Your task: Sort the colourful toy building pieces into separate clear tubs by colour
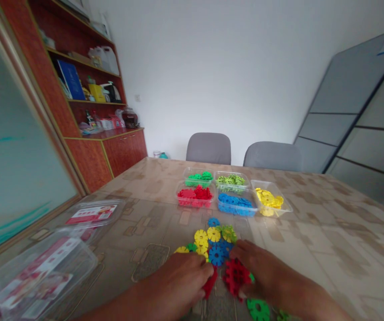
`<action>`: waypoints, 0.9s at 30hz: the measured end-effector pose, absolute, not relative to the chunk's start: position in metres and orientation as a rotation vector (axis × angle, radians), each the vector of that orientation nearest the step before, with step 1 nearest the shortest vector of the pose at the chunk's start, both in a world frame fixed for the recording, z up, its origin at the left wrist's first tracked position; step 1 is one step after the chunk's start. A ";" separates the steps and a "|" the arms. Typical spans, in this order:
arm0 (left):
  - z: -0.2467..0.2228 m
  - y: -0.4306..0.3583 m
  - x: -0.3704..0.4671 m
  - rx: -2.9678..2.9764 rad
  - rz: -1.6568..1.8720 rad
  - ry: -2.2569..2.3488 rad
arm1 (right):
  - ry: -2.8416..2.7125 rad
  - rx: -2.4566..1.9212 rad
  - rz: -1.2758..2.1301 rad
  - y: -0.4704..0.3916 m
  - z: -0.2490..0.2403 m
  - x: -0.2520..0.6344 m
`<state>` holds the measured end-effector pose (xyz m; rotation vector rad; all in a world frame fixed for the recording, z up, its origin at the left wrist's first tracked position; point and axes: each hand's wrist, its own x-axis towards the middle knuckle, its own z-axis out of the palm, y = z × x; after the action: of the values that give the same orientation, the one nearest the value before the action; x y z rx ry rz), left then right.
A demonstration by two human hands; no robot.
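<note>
My left hand is closed on a red piece at the bottom centre. To its right, my right hand grips a cluster of interlocked red pieces. Just beyond both hands lie loose notched discs: yellow discs, blue discs and light green pieces. A green disc rests below my right hand. Farther back, clear tubs hold red pieces, blue pieces, yellow pieces, green pieces and light green pieces.
Clear plastic lids with printed labels lie at the left of the patterned table. Two grey chairs, one of them a left chair, stand behind the far edge. A wooden cabinet is at the back left.
</note>
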<state>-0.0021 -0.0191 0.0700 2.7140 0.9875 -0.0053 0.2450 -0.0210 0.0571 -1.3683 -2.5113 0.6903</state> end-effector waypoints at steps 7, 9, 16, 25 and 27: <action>0.058 -0.020 0.010 2.681 0.015 1.061 | -2.422 -1.391 0.949 -0.024 0.079 0.237; 0.061 -0.021 0.013 2.646 0.001 1.092 | -2.405 -1.291 1.088 -0.024 0.086 0.237; 0.064 -0.022 0.020 2.613 -0.093 1.101 | -2.190 -1.128 1.256 -0.007 0.094 0.254; 0.026 -0.015 0.024 2.854 -0.064 0.968 | -1.619 -1.215 1.161 0.088 0.099 0.215; 0.019 -0.013 0.026 2.900 -0.039 0.962 | -1.573 -1.210 1.141 0.114 0.100 0.194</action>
<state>0.0257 -0.0133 0.0189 2.8997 0.9617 -0.0392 0.1944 0.1142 0.0999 -1.2098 -1.5732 1.1410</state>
